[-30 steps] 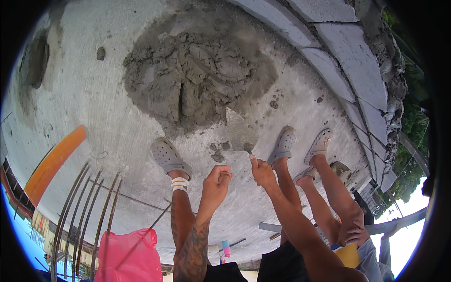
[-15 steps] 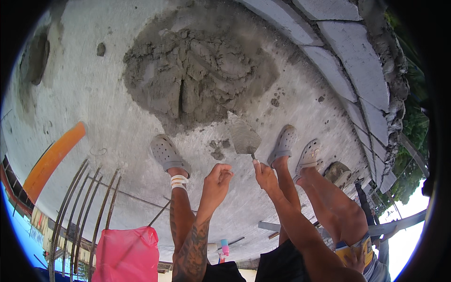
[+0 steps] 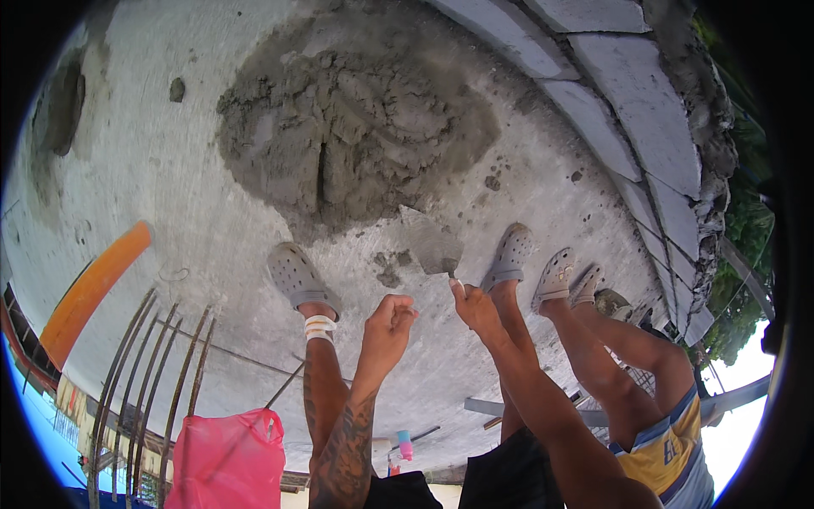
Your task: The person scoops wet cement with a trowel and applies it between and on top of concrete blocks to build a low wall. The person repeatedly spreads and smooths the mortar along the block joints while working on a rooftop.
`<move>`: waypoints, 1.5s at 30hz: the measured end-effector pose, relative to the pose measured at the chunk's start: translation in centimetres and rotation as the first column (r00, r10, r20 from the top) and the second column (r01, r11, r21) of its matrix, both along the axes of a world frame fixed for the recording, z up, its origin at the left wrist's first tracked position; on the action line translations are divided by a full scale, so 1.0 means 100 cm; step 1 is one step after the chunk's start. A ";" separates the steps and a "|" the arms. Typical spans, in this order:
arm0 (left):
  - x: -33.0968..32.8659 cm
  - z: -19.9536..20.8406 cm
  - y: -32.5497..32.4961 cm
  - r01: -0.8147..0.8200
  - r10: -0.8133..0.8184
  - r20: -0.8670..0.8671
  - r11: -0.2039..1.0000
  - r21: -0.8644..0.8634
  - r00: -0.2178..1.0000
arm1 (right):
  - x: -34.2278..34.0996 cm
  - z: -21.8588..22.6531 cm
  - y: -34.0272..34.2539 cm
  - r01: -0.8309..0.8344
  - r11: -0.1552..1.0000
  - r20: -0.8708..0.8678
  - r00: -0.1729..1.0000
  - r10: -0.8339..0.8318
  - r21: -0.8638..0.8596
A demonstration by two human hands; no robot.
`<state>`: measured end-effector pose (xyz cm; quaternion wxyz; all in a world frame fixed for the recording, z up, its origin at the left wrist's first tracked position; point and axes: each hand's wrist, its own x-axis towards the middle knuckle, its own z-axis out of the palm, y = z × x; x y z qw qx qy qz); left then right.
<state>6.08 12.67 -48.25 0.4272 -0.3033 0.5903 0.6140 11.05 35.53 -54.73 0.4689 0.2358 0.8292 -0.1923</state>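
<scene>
The right hand (image 3: 476, 307) is closed on a trowel (image 3: 434, 248) beside a mortar heap (image 3: 352, 140) on the concrete floor (image 3: 170, 187); the left hand (image 3: 388, 327) is fisted, empty. The wet mortar looks heavy and soft; hold the trowel by its handle.

Bare forearms, left one tattooed (image 3: 348, 441); black shorts (image 3: 500, 467); grey perforated clogs (image 3: 297, 276).

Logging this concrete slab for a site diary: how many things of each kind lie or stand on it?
Grey clogs: 4
Mortar heap: 1
Trowel, in the right hand: 1
Orange pipe: 1
Pink bag: 1
Total: 8
</scene>
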 end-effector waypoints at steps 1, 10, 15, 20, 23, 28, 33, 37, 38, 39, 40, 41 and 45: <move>0.001 0.000 0.000 -0.008 0.008 -0.011 1.000 0.004 1.000 | -0.005 -0.008 0.000 0.001 1.000 -0.003 1.000 -0.001 -0.002; 0.005 -0.003 -0.001 -0.040 0.040 -0.009 0.999 0.004 0.999 | -0.031 -0.037 -0.019 0.173 0.983 0.120 0.979 -0.165 -0.062; 0.005 -0.002 -0.003 -0.019 0.019 -0.043 1.000 -0.004 0.999 | -0.041 -0.028 -0.020 0.332 0.932 0.134 0.940 -0.314 -0.145; 0.004 0.000 -0.004 -0.040 0.041 -0.033 0.999 0.010 0.999 | -0.041 -0.038 -0.032 0.364 0.926 0.116 0.929 -0.352 -0.102; 0.002 0.002 -0.004 -0.042 0.042 -0.017 0.999 0.012 0.999 | -0.020 -0.046 -0.033 0.131 0.987 -0.225 0.963 -0.149 -0.094; 0.000 0.003 -0.006 -0.035 0.035 -0.036 0.999 0.018 0.999 | 0.019 -0.034 0.013 0.190 0.982 -0.224 0.957 -0.185 0.002; 0.003 0.004 -0.005 -0.067 0.069 -0.047 0.996 0.051 0.996 | -0.024 -0.019 0.052 0.541 0.825 0.003 0.836 -0.549 0.163; 0.005 0.008 -0.003 -0.042 0.045 -0.049 0.997 0.066 0.998 | -0.129 -0.078 -0.004 0.622 0.764 -0.033 0.771 -0.635 -0.169; 0.005 0.009 -0.004 -0.072 0.079 -0.074 0.993 0.088 0.994 | -0.149 -0.095 -0.018 0.626 0.684 -0.012 0.734 -0.679 -0.374; 0.006 0.009 -0.004 -0.042 0.042 -0.008 0.997 0.063 0.999 | -0.165 -0.104 -0.024 0.623 0.646 -0.021 0.713 -0.701 -0.442; 0.006 0.009 -0.005 -0.042 0.042 0.000 0.997 0.057 0.999 | -0.174 -0.111 -0.027 0.659 0.656 0.005 0.707 -0.707 -0.367; 0.005 0.007 -0.005 -0.062 0.063 -0.018 0.997 0.051 0.998 | -0.183 -0.116 -0.027 0.649 0.658 0.024 0.718 -0.695 -0.383; 0.005 0.001 -0.003 -0.019 0.019 -0.033 1.000 0.008 0.999 | -0.171 -0.102 -0.016 0.592 0.725 -0.053 0.761 -0.647 -0.351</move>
